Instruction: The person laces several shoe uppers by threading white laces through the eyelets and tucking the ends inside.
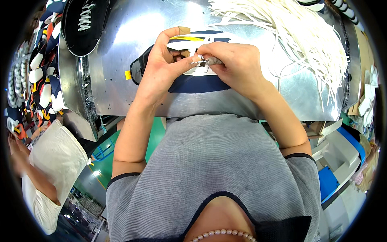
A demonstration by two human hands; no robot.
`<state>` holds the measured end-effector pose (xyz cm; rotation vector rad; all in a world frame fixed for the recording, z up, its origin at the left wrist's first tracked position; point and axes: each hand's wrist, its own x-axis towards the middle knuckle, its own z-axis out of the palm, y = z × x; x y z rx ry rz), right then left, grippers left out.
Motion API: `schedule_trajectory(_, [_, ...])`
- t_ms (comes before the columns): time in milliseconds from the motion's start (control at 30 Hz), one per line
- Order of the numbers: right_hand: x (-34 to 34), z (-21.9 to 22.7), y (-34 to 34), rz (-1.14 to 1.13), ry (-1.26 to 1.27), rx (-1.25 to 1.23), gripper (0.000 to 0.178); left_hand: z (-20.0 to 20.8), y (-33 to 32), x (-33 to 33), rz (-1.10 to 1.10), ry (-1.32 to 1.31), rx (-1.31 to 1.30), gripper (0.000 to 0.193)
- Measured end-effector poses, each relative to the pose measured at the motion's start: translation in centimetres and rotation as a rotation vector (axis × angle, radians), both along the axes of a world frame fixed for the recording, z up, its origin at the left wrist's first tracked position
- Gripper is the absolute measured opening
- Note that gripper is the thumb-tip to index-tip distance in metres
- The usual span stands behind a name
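A shoe upper (197,85) in navy, white and yellow with a dark mesh end lies on the metal table, just in front of me. My left hand (163,64) is closed on its opening, thumb and fingers pinching the edge near the eyelets. Between my right hand's (236,64) thumb and fingers is a thin metal hooked tool with a wrapped grey handle (213,61). Its tip meets my left thumb at the upper. White lace (193,51) runs by the fingertips; how it is threaded is mostly hidden by my hands.
A big heap of loose white laces (306,48) spreads over the table's (117,88) right side. A black laced shoe-shaped piece (85,24) sits at the far left. Stacked shoe uppers (46,80) stand beyond the left edge, where another person (52,161) works. A yellow tab (128,75) sticks out by the upper.
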<state>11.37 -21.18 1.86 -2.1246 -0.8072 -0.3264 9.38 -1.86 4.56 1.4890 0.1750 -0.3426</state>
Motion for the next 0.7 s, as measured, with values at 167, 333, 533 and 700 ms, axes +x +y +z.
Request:
schedule_trajectory(167, [-1.1,1.2,0.2,-0.034,0.285,0.231,0.025,0.6,-0.5,0.8,0.029,0.021,-0.045,0.051])
schedule_trajectory(333, [-3.7,1.9,0.4,0.25,0.226,0.288,0.025,-0.4,-0.7,1.9,0.029,-0.026,0.038,0.046])
schedule_trajectory(533, [-5.1,2.2,-3.0,0.041,0.788,0.426,0.015,1.0,-0.4,-0.3,-0.037,-0.35,0.597,0.049])
schedule_trajectory(700, [-3.9,1.4,-2.1,-0.136,0.999,0.24,0.024,1.2,0.6,-3.6,-0.109,-0.536,0.82,0.034])
